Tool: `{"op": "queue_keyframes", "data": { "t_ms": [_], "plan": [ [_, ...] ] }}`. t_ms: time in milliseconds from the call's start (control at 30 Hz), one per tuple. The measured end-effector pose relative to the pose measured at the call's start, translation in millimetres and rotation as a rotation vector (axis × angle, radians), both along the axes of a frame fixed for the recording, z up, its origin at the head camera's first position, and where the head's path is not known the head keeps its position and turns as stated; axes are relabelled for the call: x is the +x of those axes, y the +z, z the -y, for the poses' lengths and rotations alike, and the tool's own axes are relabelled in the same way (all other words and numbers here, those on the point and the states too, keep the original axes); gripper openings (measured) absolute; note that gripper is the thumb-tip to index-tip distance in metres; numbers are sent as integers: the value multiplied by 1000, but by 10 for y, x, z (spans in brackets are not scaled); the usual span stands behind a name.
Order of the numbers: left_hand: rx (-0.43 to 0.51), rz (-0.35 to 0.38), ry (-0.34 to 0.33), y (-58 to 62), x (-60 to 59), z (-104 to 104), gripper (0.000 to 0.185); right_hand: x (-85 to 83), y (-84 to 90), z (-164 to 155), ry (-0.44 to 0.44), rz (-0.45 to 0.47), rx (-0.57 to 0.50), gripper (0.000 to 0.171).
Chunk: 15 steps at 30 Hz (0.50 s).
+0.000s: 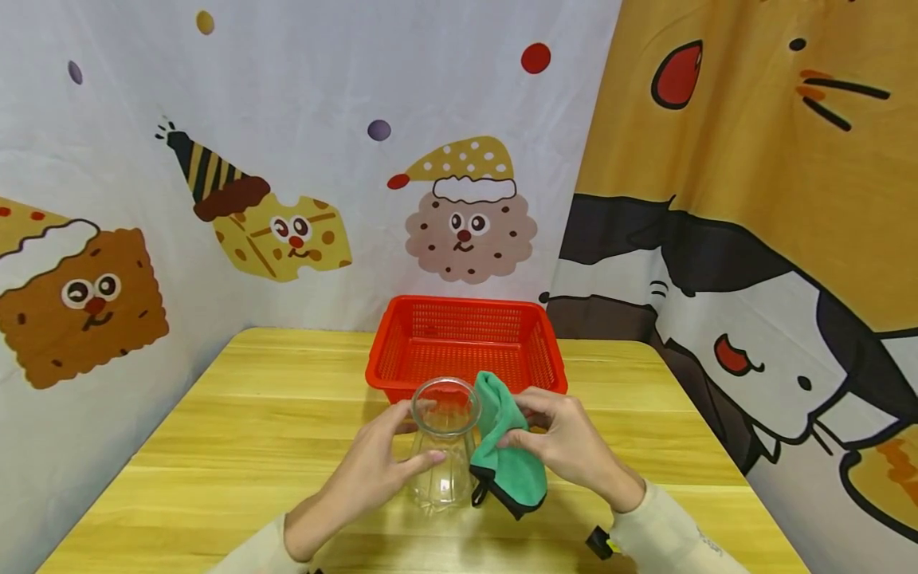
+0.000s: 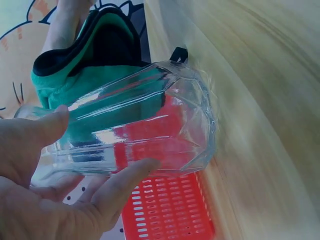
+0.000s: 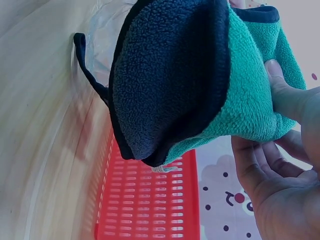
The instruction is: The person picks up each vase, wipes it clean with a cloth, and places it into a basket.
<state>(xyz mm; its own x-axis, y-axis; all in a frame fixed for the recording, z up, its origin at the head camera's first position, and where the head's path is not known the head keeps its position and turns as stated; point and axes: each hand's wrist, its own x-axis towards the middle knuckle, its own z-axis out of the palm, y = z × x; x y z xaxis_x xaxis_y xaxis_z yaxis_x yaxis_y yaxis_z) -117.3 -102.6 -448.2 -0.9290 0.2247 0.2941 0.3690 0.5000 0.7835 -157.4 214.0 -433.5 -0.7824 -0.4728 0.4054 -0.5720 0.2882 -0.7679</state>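
A clear faceted glass jar (image 1: 445, 446) stands on the wooden table (image 1: 237, 414), tilted slightly. My left hand (image 1: 383, 462) grips it from the left, thumb and fingers curled round its body (image 2: 145, 135). My right hand (image 1: 555, 438) pinches a folded green cloth with black edging (image 1: 505, 450) and holds it against the jar's right side. In the right wrist view the cloth (image 3: 200, 85) fills the frame, dark side outward, with its black loop (image 3: 82, 55) hanging down. The jar looks empty.
A red plastic basket (image 1: 464, 343) sits just behind the jar, empty. Printed fabric walls enclose the table at the back, left and right. A small black clip (image 1: 601, 544) sits at my right sleeve.
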Motion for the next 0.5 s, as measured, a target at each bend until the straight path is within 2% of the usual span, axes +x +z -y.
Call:
{"op": "queue_keyframes", "data": {
  "t_ms": [500],
  "plan": [
    [-1, -50, -98, -62, -36, 25, 64, -32, 0, 56, -9, -8, 5, 42]
  ]
}}
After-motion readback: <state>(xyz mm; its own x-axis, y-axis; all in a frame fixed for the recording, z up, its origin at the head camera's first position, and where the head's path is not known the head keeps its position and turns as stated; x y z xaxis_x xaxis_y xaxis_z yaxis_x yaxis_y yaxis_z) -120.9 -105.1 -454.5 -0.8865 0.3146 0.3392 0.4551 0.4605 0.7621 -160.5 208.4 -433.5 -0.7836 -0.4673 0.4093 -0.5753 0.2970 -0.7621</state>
